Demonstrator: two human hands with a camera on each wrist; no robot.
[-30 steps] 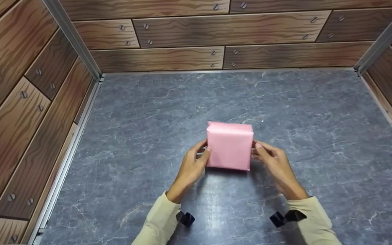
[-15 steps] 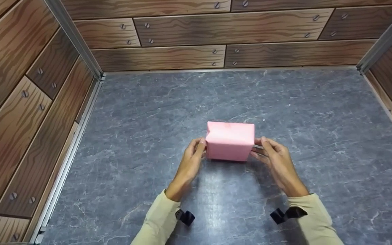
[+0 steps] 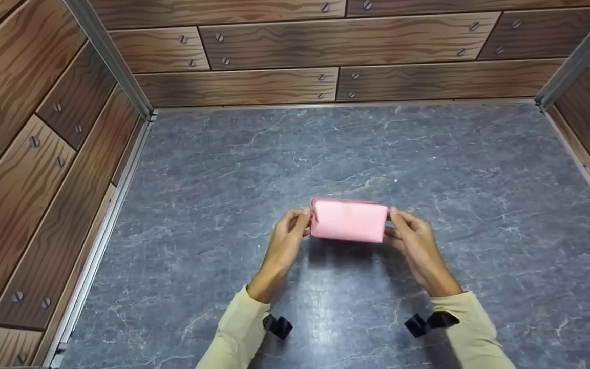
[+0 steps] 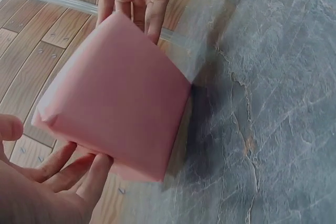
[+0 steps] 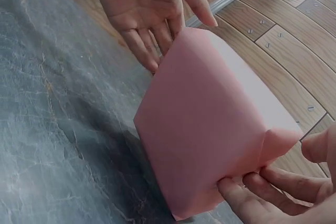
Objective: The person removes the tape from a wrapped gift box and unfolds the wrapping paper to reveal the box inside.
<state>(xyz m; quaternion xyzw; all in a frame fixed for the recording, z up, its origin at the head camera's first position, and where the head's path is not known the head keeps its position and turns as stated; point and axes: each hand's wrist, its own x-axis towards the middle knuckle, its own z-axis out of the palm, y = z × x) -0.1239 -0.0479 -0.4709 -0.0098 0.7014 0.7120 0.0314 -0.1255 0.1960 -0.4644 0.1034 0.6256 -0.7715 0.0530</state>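
Note:
A pink paper-wrapped box (image 3: pixel 349 221) is between my two hands in the head view, one narrow face turned up. My left hand (image 3: pixel 287 241) touches its left side with the fingertips. In the left wrist view those fingers (image 4: pixel 97 174) press on the box side and the thumb stands apart from it. My right hand (image 3: pixel 418 246) touches the opposite side. The right wrist view shows its fingertips (image 5: pixel 231 187) against the box (image 5: pixel 205 119), thumb off the surface. The box stands tilted in both wrist views. Whether its lower edge meets the table cannot be told.
A grey marbled tabletop (image 3: pixel 213 205) spreads around the hands. Wood-patterned panels (image 3: pixel 274 46) wall the back and both sides, with metal rails (image 3: pixel 116 61) at the corners. Black wrist mounts (image 3: pixel 279 327) sit at the sleeves.
The box has tipped: its large front face has turned out of the head view and the narrow face now shows on top. Both hands stay at its sides, fingertips slightly shifted.

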